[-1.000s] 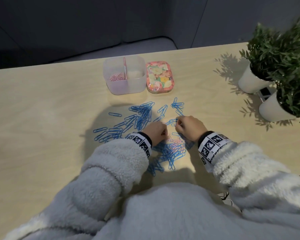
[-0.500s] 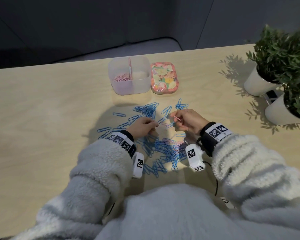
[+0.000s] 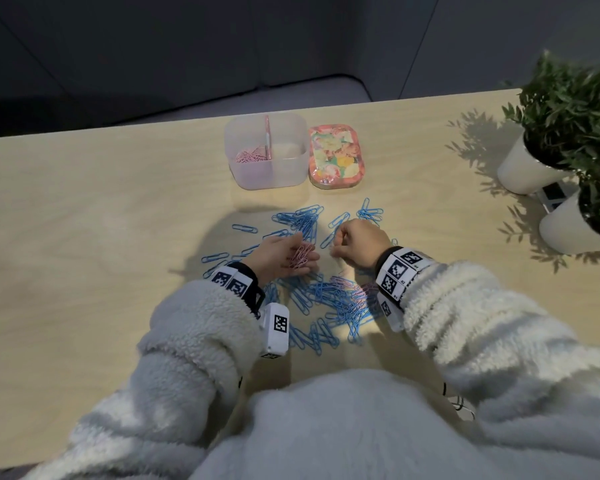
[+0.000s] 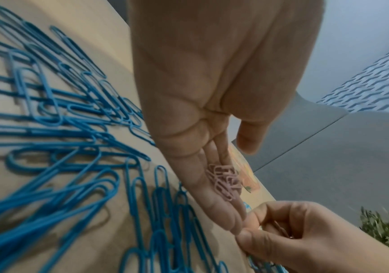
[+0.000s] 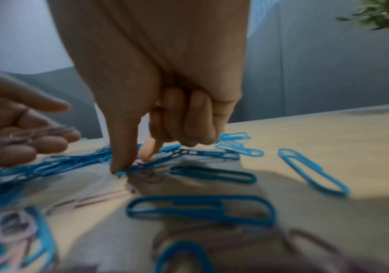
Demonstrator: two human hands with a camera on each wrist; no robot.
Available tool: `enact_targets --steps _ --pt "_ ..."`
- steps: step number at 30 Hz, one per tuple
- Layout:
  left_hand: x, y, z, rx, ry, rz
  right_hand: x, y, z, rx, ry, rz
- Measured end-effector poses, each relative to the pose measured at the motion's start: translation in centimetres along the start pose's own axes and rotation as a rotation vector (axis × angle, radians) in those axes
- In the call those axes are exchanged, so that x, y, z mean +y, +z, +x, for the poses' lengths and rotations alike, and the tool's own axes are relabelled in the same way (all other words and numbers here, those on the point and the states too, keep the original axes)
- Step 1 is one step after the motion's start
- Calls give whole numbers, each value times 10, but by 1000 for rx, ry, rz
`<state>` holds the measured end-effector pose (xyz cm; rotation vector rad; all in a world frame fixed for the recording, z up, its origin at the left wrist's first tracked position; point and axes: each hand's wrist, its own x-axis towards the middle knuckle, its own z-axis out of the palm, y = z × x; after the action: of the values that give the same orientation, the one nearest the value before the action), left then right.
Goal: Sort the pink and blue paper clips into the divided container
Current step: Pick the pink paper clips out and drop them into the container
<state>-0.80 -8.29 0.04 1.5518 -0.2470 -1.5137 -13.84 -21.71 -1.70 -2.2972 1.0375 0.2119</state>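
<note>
My left hand (image 3: 284, 259) lies palm up and open just above the table, with several small pink clips (image 3: 300, 256) (image 4: 223, 182) resting on its fingers. My right hand (image 3: 355, 242) is curled right beside the left fingertips. Its thumb and forefinger (image 4: 249, 238) pinch what looks like a thin pink clip (image 4: 282, 229). Blue clips (image 3: 326, 299) (image 5: 200, 208) are scattered under and around both hands, with a few pink ones (image 3: 359, 294) mixed in. The clear divided container (image 3: 267, 174) stands beyond, with pink clips (image 3: 252, 156) in its left compartment.
A floral lid (image 3: 336, 159) lies right of the container. Two potted plants in white pots (image 3: 530, 168) (image 3: 572, 230) stand at the table's right edge. The wooden table (image 3: 84, 220) runs bare to the left. The far edge is just behind the container.
My left hand has turned palm up and spread, so the pink clips show on its fingers. My right hand has stayed close to it, and both hands have drifted slightly forward.
</note>
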Motion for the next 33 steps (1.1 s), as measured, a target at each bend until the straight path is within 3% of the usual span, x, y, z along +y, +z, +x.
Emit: enact_targets --steps 4,7,10,13,15,18,21,23,25,33 --pt "2 8 -4 -17 31 127 -4 -2 5 -135 -52 -172" --pt "-1 15 -1 56 164 514 4 -13 6 -69 -50 -101" --pt "-7 26 3 103 285 788 11 -32 -2 38 16 365" --pt "-13 39 3 99 343 1030 18 -40 -21 -23 141 942" --pt "-16 42 5 78 362 1136 23 -36 -30 -59 190 1034" --pt "-20 40 7 40 357 1179 33 -20 -32 -97 156 908" --pt "-18 32 6 50 343 1124 36 -8 -31 -97 -44 432" --pt "-17 23 2 67 323 1109 31 -5 -32 -76 -73 90" --pt "-16 13 0 82 303 1102 25 -5 -36 -23 -84 -106" --pt "-12 20 -5 7 364 1216 24 7 -43 -9 -152 -162"
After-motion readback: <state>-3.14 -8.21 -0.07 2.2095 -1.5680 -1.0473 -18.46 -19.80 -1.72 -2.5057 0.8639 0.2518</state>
